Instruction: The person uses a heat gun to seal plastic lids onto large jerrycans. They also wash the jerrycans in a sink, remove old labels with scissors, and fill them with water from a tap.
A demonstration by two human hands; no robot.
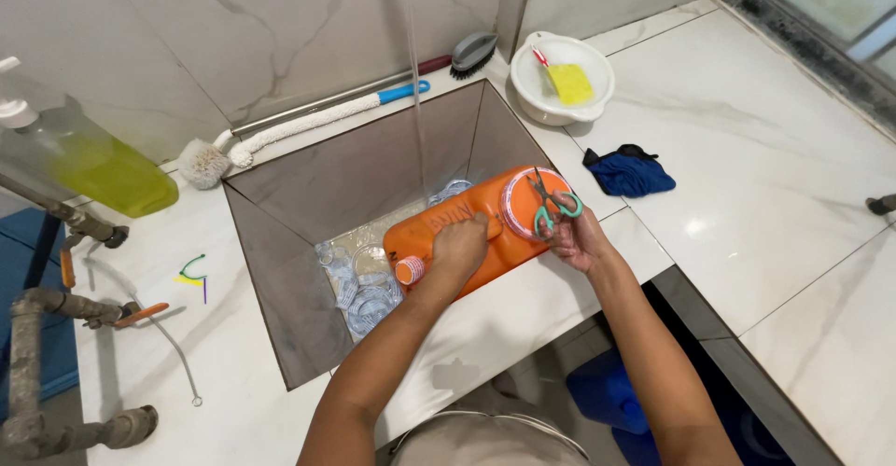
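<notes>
Orange jug (467,233) (lying sideways), left hand (459,247) clasping it, right hand (577,237) gripping scissors (551,203).

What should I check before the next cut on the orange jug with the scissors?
1. Left hand steadies the jug: ok.
2. Right hand grips the scissors: ok.
3. Blades rest on the jug's round end: ok.
4. Left hand lies away from the blades: ok.
5. Jug rests firmly on the sink edge: cannot tell.
6. Water stream misses the cutting spot: ok.
</notes>
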